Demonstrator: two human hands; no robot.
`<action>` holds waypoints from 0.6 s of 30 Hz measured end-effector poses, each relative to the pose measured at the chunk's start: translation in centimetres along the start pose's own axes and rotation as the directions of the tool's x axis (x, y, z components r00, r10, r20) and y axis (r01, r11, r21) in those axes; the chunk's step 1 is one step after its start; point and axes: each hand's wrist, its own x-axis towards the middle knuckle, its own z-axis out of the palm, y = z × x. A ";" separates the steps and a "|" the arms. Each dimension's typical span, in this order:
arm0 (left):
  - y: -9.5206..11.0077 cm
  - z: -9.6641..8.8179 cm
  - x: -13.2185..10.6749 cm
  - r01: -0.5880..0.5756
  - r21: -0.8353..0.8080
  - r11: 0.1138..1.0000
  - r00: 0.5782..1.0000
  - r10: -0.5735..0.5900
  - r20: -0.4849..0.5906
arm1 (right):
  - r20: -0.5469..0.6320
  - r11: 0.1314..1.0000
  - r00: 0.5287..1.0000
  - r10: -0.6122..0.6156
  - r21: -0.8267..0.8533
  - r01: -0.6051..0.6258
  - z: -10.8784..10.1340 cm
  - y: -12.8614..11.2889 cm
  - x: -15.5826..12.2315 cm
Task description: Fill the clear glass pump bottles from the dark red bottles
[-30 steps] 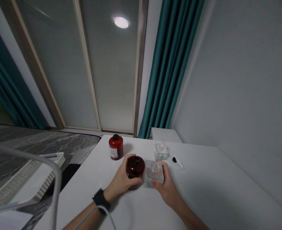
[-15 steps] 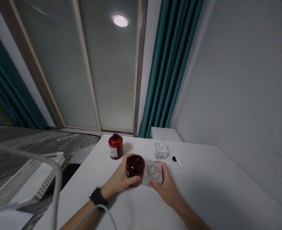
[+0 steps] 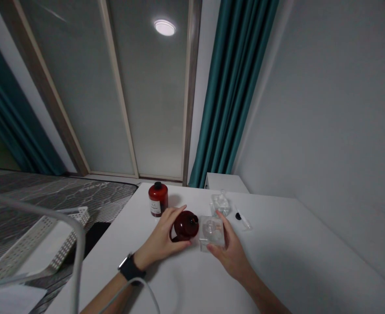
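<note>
At the middle of the desk point(image 3: 277, 244): a dark red bottle point(image 3: 183, 224) and, just to its right, a clear square container point(image 3: 208, 237).
Left grip point(image 3: 161, 237): wrapped around the dark red bottle, thumb on the near side, fingers on the far side.
Bottle's lean: tipped to the right, its uncapped mouth at the container's upper left edge; whether the two touch cannot be told.
Right grip point(image 3: 229, 250): grasping the container by its right side, thumb at the near corner, a finger at the far one.
Liquid: whether any is flowing is too small to make out.
Left wrist: a black watch point(image 3: 131, 267), with a pale cable point(image 3: 143, 282) crossing the view near it.
Far left of the desk: an upright red bottle point(image 3: 158, 200) with a black cap and white label.
Beyond the right grip: a second clear piece point(image 3: 221, 203), and near it a slim clear item point(image 3: 244, 221) beside something black point(image 3: 238, 216).
Left of the desk: a white perforated basket point(image 3: 5, 257).
</note>
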 end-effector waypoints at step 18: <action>0.6 -1.2 0.2 -0.278 0.457 0.845 0.961 0.250 0.122 | 0.023 0.949 0.995 -0.096 -0.300 0.099 -0.8 -0.8 -0.1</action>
